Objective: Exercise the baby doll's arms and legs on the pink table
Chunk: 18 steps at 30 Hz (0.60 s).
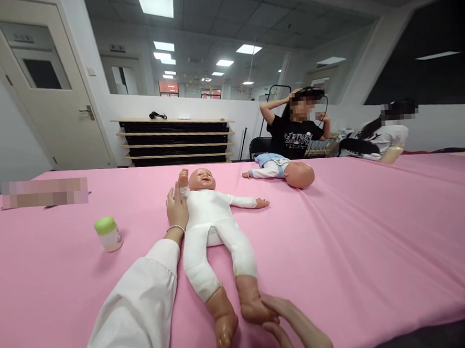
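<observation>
Pink cloth stretches over the long table [359, 250] in front of you. Nearest, your right hand [300, 327] comes in at the bottom edge, its fingers [275, 305] parted around the toes of the baby doll's foot [256, 304] in a loose, curved hold; you cannot tell how firmly they press. Your left hand [177, 209], with a beaded bracelet [175, 228] at the wrist and a white sleeve [134, 311] behind it, lies open against the doll's raised arm [181, 193], its fingers straight and not closed around anything. The baby doll [214, 233], in a white suit, lies face up between your hands. Just left of your left hand stands a small green-capped jar [108, 234]. Farther along the table, a second doll [283, 170] lies on its side. Beyond it, a person in a black T-shirt [297, 137] raises both hands to a headset, another person in white [380, 140] sits at the right, and dark shelves [175, 139] stand near a door [49, 85].
</observation>
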{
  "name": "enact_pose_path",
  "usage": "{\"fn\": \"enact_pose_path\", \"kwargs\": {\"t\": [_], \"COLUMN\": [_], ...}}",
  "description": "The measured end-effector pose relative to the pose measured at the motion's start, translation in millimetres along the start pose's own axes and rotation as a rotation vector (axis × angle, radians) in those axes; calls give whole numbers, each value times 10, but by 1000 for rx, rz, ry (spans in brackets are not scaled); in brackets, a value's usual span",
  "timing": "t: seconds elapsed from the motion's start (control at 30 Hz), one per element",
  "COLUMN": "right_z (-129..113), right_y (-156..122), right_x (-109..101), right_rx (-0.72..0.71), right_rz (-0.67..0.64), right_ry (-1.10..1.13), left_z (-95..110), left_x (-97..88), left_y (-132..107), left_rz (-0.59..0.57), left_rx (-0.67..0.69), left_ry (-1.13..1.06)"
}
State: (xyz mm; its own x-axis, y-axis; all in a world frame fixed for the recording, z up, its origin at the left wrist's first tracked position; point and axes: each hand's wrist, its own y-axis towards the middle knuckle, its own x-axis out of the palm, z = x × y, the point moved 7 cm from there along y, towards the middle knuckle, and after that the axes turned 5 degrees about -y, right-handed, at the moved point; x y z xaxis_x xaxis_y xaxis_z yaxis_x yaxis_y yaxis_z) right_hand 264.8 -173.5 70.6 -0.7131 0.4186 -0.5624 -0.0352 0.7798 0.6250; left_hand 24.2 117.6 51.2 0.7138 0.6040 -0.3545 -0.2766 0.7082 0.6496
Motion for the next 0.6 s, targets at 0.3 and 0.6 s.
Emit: {"fn": "enact_pose_path", "kwargs": {"t": [0.3,0.6], "right_z": [-59,314], "right_y": [1018,1760], "right_x": [-365,464], "right_rx": [-6,-78], "right_rz": [200,33], "right_ry": [54,157], "left_z": [253,252], "left_x": [137,149], "left_y": [-98,-105], "left_rz": [-190,-223], "left_rx": [206,236], "left_ry": [279,295]}}
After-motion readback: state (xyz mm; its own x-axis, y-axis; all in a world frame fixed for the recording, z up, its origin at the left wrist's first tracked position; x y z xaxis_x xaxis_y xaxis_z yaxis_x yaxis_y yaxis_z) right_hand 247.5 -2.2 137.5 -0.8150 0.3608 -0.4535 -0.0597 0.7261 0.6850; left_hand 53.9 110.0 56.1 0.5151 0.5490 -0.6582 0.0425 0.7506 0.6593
